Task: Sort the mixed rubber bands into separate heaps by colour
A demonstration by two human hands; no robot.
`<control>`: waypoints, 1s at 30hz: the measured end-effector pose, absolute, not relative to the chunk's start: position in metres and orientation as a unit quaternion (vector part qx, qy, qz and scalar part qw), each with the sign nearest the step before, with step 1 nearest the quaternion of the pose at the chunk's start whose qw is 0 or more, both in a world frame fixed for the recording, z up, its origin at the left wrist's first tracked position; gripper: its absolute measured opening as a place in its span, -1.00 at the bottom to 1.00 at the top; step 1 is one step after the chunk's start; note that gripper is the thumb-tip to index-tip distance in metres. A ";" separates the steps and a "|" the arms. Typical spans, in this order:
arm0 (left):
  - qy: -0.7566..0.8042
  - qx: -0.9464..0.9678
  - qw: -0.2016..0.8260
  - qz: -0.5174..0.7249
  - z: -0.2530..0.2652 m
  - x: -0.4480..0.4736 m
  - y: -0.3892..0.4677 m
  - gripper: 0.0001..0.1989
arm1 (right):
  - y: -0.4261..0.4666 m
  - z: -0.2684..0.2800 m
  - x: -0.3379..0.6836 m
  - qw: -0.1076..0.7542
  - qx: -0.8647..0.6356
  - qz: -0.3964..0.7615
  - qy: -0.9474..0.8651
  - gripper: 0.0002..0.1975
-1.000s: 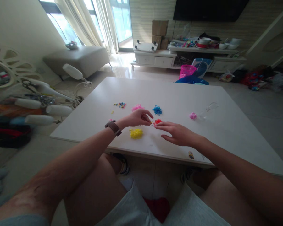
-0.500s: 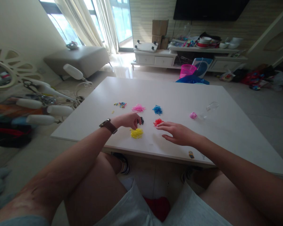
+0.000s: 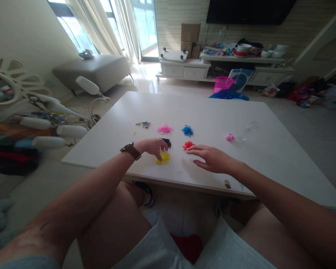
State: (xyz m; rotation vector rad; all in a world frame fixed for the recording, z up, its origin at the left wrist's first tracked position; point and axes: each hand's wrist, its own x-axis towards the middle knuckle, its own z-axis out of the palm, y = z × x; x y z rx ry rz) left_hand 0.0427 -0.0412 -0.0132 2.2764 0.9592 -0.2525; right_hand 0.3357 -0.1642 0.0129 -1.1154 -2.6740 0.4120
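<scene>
My left hand (image 3: 154, 146), with a brown-strapped watch (image 3: 131, 150) on its wrist, hovers at the pile of black bands (image 3: 167, 142) and the pile of yellow bands (image 3: 163, 159). Its thumb and fingers are apart, and I see nothing between them. At the edge of the pile of red bands (image 3: 187, 145) are the fingertips of my right hand (image 3: 210, 158), stretched out and holding nothing. Beyond lie a pink pile (image 3: 165, 129) and a blue pile (image 3: 187, 130). Farther left is a small mixed-colour heap (image 3: 144, 124). They look like little rubber bands.
The white table (image 3: 212, 112) carries a clear bottle-like container (image 3: 252, 127) and a pink lid-like piece (image 3: 230, 138) on the right. A small yellow figure (image 3: 227, 184) lies near the front edge. White lamp shades (image 3: 71, 131) stand beside the table's left side.
My left hand's fingers have spread from a closed pose over the yellow and black piles, and the hand has shifted slightly. My right hand has stayed in place.
</scene>
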 end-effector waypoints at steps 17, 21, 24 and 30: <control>0.363 0.863 0.332 -0.118 -0.021 0.050 -0.046 -0.43 | -0.166 0.016 0.334 0.112 -0.387 0.147 -0.903 -0.55; 0.351 0.859 0.359 -0.097 -0.021 0.048 -0.044 -0.45 | -0.166 0.015 0.334 0.118 -0.384 0.148 -0.904 -0.54; 0.348 0.857 0.370 -0.081 -0.021 0.045 -0.041 -0.47 | -0.166 0.015 0.335 0.124 -0.382 0.151 -0.903 -0.54; 0.359 0.859 0.361 -0.060 -0.017 0.040 -0.036 -0.53 | -0.166 0.015 0.334 0.098 -0.386 0.147 -0.905 -0.55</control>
